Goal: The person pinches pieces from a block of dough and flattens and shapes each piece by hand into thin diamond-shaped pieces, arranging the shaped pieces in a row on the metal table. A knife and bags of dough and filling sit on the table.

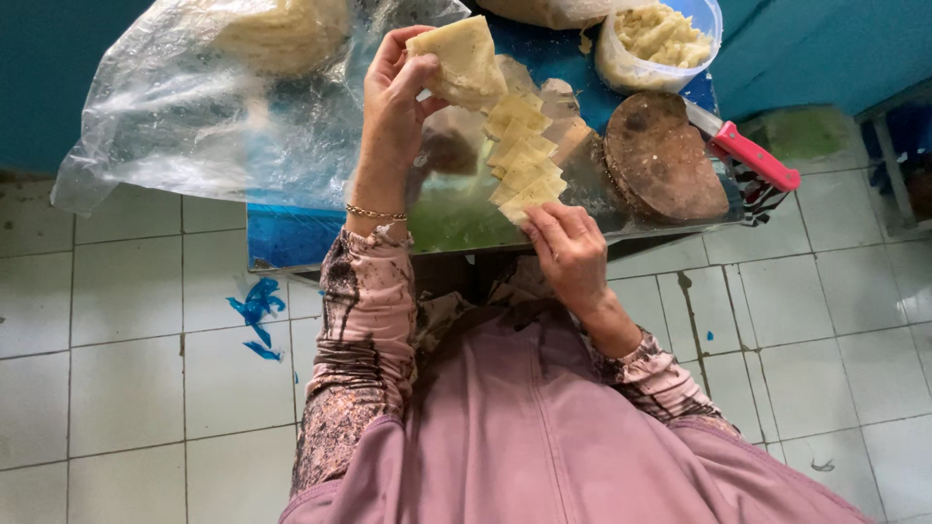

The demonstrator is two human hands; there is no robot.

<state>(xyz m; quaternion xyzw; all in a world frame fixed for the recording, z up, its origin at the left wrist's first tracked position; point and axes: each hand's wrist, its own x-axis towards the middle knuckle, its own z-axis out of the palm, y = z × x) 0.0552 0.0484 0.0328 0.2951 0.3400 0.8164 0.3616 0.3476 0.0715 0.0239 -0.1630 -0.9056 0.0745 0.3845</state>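
My left hand (393, 92) is raised over the table and grips a folded stack of pale dough wrappers (464, 60) by its near corner. A row of overlapping square wrappers (524, 160) lies spread on the shiny tray (456, 218) below it. My right hand (571, 247) rests at the near end of that row, fingertips touching the last square. A thin gold bracelet circles my left wrist.
A clear plastic bag (204, 107) with a mound of dough lies at the left. A round brown wooden board (665, 155), a red-handled knife (752, 155) and a plastic tub of pale filling (660, 39) are at the right. White tiled floor surrounds the blue table.
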